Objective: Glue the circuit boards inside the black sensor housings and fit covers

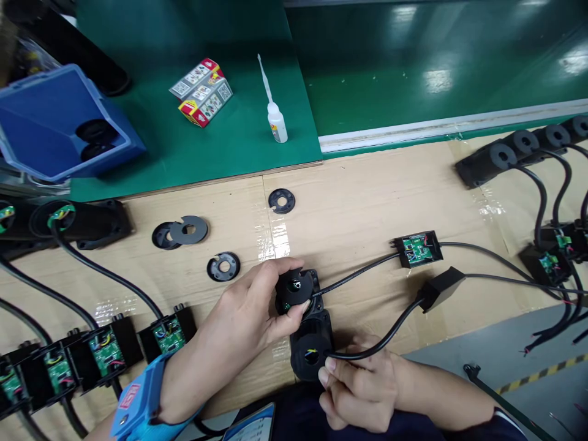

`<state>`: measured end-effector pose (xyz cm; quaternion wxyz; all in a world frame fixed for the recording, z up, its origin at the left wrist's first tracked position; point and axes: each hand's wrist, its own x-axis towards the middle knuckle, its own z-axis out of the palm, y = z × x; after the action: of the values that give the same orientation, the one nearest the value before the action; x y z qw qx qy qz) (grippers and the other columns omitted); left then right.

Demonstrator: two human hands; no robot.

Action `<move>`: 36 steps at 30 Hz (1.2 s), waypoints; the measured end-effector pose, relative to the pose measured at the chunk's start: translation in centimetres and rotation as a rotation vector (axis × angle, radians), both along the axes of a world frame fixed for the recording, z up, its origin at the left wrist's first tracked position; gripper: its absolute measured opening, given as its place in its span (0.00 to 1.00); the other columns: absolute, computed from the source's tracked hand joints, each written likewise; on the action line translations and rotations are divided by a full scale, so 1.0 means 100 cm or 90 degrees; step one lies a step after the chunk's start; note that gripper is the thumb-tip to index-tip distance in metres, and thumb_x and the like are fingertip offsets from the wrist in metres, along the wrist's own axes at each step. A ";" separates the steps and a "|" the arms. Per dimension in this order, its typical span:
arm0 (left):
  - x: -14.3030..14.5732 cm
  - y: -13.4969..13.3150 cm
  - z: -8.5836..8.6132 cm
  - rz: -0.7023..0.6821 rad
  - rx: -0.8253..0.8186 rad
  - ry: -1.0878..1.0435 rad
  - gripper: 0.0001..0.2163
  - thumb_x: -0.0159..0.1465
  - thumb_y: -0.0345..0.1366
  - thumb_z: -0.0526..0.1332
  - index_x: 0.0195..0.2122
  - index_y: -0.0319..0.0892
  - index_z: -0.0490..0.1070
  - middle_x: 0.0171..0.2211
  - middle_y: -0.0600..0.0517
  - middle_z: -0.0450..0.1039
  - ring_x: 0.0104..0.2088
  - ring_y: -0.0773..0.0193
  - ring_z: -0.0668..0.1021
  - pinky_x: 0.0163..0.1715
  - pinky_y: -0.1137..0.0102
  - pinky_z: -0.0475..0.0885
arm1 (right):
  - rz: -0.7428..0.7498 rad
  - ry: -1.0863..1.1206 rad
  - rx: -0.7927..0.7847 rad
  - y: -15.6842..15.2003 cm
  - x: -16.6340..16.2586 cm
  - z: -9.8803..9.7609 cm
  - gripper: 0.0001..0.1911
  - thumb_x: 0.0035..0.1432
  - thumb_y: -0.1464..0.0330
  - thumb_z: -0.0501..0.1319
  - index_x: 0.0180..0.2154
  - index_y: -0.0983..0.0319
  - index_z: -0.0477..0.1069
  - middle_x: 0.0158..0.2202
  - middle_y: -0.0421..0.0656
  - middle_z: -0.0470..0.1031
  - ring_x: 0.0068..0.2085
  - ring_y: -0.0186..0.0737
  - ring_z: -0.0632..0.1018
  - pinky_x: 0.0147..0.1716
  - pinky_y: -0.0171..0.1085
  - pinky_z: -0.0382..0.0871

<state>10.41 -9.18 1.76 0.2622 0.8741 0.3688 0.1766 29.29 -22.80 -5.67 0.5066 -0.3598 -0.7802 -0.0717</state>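
My left hand, with a blue band at its wrist, pinches a black notched disc between thumb and fingers. That disc lies over the mouth of a black housing, and a black cable leaves its side toward a small open box with a green circuit board. Just below stands a second black housing, capped by a disc with yellow wire in its hole. My right hand is closed beside it, fingertips at the cap's edge, under a thicker cable; what it grips is hidden.
Loose black discs lie on the cardboard. Cabled housings and circuit boxes line the left and right. Behind are a blue bin, a printed carton and a white nozzle bottle. A black box sits right.
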 end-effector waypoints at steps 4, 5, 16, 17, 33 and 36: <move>-0.005 0.002 0.000 -0.004 -0.025 -0.015 0.17 0.73 0.44 0.60 0.58 0.43 0.64 0.47 0.49 0.79 0.48 0.59 0.83 0.51 0.68 0.80 | 0.006 0.000 -0.008 0.001 0.001 0.003 0.14 0.58 0.68 0.61 0.21 0.59 0.73 0.27 0.40 0.74 0.35 0.33 0.78 0.45 0.36 0.80; -0.009 0.002 0.002 -0.008 -0.034 -0.018 0.18 0.72 0.46 0.61 0.59 0.44 0.65 0.48 0.48 0.78 0.51 0.58 0.82 0.52 0.66 0.79 | 0.009 0.001 -0.016 0.000 0.001 0.003 0.14 0.58 0.68 0.61 0.21 0.59 0.74 0.27 0.39 0.74 0.36 0.33 0.78 0.46 0.36 0.80; -0.025 0.004 0.029 -0.114 -0.067 0.032 0.21 0.74 0.45 0.58 0.66 0.51 0.65 0.55 0.48 0.77 0.53 0.59 0.81 0.51 0.67 0.80 | 0.024 -0.010 0.003 -0.004 0.000 -0.004 0.12 0.57 0.66 0.63 0.21 0.58 0.73 0.28 0.40 0.74 0.41 0.36 0.78 0.45 0.34 0.81; -0.023 0.007 0.028 -0.118 -0.061 0.031 0.20 0.74 0.46 0.59 0.65 0.50 0.67 0.55 0.48 0.78 0.53 0.59 0.81 0.52 0.66 0.80 | 0.025 -0.012 0.001 -0.004 0.000 -0.005 0.12 0.56 0.65 0.64 0.22 0.58 0.73 0.28 0.40 0.74 0.41 0.36 0.78 0.44 0.34 0.81; -0.012 0.002 0.025 -0.111 0.065 0.060 0.16 0.73 0.44 0.60 0.56 0.42 0.75 0.48 0.47 0.80 0.46 0.59 0.83 0.47 0.65 0.83 | 0.020 -0.023 0.014 -0.003 0.001 -0.004 0.12 0.57 0.65 0.63 0.22 0.58 0.72 0.26 0.39 0.73 0.38 0.36 0.78 0.38 0.34 0.81; -0.011 0.000 0.024 -0.100 0.079 0.081 0.19 0.74 0.45 0.57 0.60 0.41 0.73 0.50 0.45 0.79 0.47 0.58 0.83 0.44 0.65 0.83 | 0.002 -0.038 0.011 0.002 -0.001 -0.002 0.13 0.58 0.68 0.61 0.21 0.57 0.71 0.23 0.38 0.72 0.36 0.34 0.77 0.36 0.31 0.80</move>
<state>9.31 -9.16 4.12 0.1963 0.9243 0.3035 0.1221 29.23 -22.64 -5.87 0.4866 -0.3517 -0.7949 -0.0881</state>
